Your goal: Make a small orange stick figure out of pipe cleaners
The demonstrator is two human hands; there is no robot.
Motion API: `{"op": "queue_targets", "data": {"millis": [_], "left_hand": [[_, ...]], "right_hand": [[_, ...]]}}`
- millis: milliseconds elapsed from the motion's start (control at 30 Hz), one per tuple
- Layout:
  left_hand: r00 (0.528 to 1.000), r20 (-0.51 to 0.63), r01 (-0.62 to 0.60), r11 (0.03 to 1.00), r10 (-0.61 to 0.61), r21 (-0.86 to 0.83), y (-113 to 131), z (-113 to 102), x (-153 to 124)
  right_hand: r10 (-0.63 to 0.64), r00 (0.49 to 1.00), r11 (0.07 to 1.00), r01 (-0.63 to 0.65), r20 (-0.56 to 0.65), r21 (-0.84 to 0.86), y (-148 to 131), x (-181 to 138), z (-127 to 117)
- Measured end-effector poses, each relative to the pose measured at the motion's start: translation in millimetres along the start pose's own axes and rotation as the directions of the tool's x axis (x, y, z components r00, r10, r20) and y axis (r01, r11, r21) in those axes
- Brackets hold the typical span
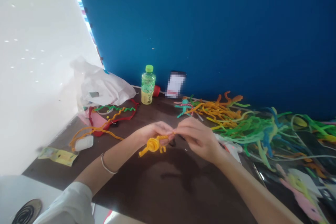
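Observation:
My left hand [157, 133] is closed on a yellow-orange pipe-cleaner figure [153, 144] with a coiled round middle and short bent limbs that hang below the fingers. From the right, my right hand [195, 136] meets it, its thumb and fingertips pinched together at the figure's upper end, beside the left fingertips. What exactly lies in that pinch is small and partly hidden, though a bit of orange shows there. Both hands are held above the dark brown table [157, 189].
A green-capped drink bottle [148, 85] and a propped phone [175, 84] stand by the blue wall. Orange pipe cleaners [217, 110] and green ones [244, 129] are heaped at right. On the left lie a white plastic bag [105, 85], a white case [84, 143] and a yellow packet [57, 155].

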State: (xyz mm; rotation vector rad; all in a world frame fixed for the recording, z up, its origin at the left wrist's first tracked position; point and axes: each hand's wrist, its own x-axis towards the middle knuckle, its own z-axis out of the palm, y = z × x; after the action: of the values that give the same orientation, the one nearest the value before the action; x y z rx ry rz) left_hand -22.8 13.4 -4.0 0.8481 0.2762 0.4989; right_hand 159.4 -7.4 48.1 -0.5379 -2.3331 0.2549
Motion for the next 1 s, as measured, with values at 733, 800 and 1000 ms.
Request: {"op": "queue_targets", "data": {"millis": [733,800,1000], "left_hand": [[0.968,-0.239,-0.166,0.908,0.076,-0.384,-29,-22,15],[0.950,-0.291,-0.208,0.929,0.117,-0.306,-31,-25,16],[0.867,-0.469,-0.180,0.983,0.170,0.023,-43,-27,24]], "right_hand": [[0.841,0.472,0.534,-0.644,-0.265,0.547,16,-37,52],[0.877,0.389,0.479,-0.655,-0.283,0.585,23,-45,60],[0.946,0.235,0.321,-0.554,-0.226,0.768,33,-60,80]]}}
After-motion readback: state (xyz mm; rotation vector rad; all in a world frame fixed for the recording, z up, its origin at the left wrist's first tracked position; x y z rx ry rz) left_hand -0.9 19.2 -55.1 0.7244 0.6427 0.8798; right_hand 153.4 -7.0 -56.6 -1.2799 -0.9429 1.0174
